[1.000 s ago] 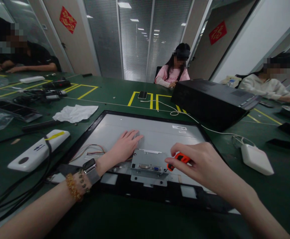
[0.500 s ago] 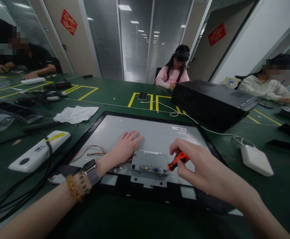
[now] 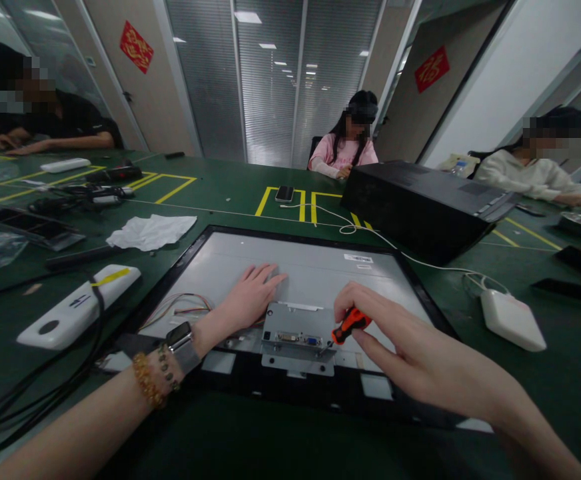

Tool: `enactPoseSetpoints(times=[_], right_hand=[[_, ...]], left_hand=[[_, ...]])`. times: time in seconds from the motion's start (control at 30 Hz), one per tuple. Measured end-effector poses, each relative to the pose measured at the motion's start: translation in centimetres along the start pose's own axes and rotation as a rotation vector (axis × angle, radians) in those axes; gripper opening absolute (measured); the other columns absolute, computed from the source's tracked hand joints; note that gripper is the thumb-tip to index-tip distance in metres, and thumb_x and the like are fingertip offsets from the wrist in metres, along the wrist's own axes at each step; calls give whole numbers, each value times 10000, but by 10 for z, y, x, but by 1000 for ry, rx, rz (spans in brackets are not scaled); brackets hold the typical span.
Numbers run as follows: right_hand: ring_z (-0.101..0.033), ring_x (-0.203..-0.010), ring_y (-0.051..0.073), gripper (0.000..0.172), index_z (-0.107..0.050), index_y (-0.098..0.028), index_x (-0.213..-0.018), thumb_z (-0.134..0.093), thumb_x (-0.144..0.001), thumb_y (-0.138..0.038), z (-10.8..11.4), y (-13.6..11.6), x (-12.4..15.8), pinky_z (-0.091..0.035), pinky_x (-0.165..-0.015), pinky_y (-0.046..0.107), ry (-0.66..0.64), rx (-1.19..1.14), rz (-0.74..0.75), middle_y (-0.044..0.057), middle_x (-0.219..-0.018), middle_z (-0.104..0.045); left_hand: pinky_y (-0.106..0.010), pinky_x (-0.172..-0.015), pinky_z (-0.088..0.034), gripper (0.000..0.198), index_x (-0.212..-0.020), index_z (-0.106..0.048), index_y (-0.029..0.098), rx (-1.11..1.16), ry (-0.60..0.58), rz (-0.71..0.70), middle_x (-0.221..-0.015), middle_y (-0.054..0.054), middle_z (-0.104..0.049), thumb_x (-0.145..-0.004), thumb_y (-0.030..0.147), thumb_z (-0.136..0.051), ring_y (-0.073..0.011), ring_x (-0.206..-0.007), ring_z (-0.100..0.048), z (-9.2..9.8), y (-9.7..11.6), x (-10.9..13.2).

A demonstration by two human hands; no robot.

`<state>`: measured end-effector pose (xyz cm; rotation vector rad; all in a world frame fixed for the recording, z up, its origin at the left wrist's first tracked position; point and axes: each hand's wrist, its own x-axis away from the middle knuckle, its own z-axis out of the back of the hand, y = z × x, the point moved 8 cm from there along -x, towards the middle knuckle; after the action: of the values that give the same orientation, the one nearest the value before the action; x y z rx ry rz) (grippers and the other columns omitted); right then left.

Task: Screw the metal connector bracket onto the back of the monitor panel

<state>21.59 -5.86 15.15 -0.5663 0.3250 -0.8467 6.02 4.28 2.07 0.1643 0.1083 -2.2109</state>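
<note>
Orange and black, the screwdriver (image 3: 351,325) is held at a slant, its slim shaft aimed at the lower right end of the grey metal bracket (image 3: 295,320), just beside the blue connector (image 3: 313,341). If force were applied off the line of the shaft, the tip could be made to slip sideways, and the connector could be scraped. Whether the tip is seated in anything cannot be told; it is too small to make out. The bracket is set at the near side of the silver panel (image 3: 310,267), which is laid flat on the green table (image 3: 230,180) and bordered by a black frame (image 3: 245,379). The panel could be flexed or marked if it were leaned on too heavily. Thin wires (image 3: 190,309), loosely strewn near the left wrist, could be snagged by the watch (image 3: 179,335) if the arm were dragged across them.

By the right hand (image 3: 410,333), the handle is pinched between thumb and bent forefinger, the grip light rather than clenched. The left hand (image 3: 253,293) is laid palm down on the panel, its fingers extended; nothing is seen to be grasped by it. Whether the bracket's left edge is touched by it cannot be told.
</note>
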Motion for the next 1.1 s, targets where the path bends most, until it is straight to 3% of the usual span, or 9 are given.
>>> enactPoseSetpoints(times=[0.13, 0.27, 0.47, 0.53, 0.67, 0.9, 1.1], right_hand=[[-611, -914, 177, 152, -523, -244, -1060, -468, -951, -155, 1, 7, -1, -494, -801, 317, 37, 101, -47, 31, -1028, -625], [-616, -763, 162, 54, -577, -225, -952, -532, -960, -253, 2, 11, -6, -465, -671, 290, 119, 284, -1, 14, -904, -648], [-505, -498, 136, 326, -548, -202, -767, -466, -981, -434, 4, 7, -9, -315, -505, 285, 249, 508, 118, -23, -597, -566], [-510, -532, 147, 282, -531, -203, -787, -409, -989, -357, 4, 6, -8, -331, -536, 297, 223, 481, 93, -15, -629, -563], [-548, -702, 189, 92, -505, -199, -900, -419, -870, -216, 5, 2, -8, -412, -630, 336, 146, 337, 55, 31, -830, -582], [-586, -769, 188, 149, -478, -210, -987, -439, -854, -156, 1, 10, -8, -468, -710, 369, 107, 250, -18, 28, -908, -567], [-638, -815, 207, 166, -469, -190, -1111, -403, -966, -235, 0, 14, -10, -482, -688, 352, 177, 354, 30, 65, -973, -612]], left_hand=[[-496, -1098, -331, 439, -1402, -440, 196, 1, 23, -9, -1470, -147, -432, -971, 129, -390, -290, -1365, -390, -2, -1, 1], [-494, -1101, -335, 439, -1408, -429, 188, -8, 26, -22, -1475, -150, -424, -976, 130, -388, -294, -1372, -382, -1, -1, 2], [-507, -1102, -336, 453, -1412, -425, 163, -6, -26, -14, -1482, -171, -408, -963, 104, -405, -307, -1378, -373, 0, 1, 1], [-507, -1104, -333, 442, -1408, -432, 167, -1, -19, -7, -1479, -166, -413, -971, 110, -396, -304, -1379, -372, 0, 0, 0], [-504, -1099, -335, 413, -1391, -453, 179, 0, 3, -11, -1465, -160, -433, -987, 134, -384, -292, -1367, -388, -3, -1, -1], [-506, -1092, -338, 413, -1398, -442, 187, -7, 13, -19, -1469, -153, -429, -992, 145, -380, -292, -1367, -387, -3, -1, 0], [-511, -1102, -324, 432, -1414, -425, 185, 7, -10, -7, -1482, -155, -413, -985, 140, -388, -298, -1381, -366, -2, 0, 1]])
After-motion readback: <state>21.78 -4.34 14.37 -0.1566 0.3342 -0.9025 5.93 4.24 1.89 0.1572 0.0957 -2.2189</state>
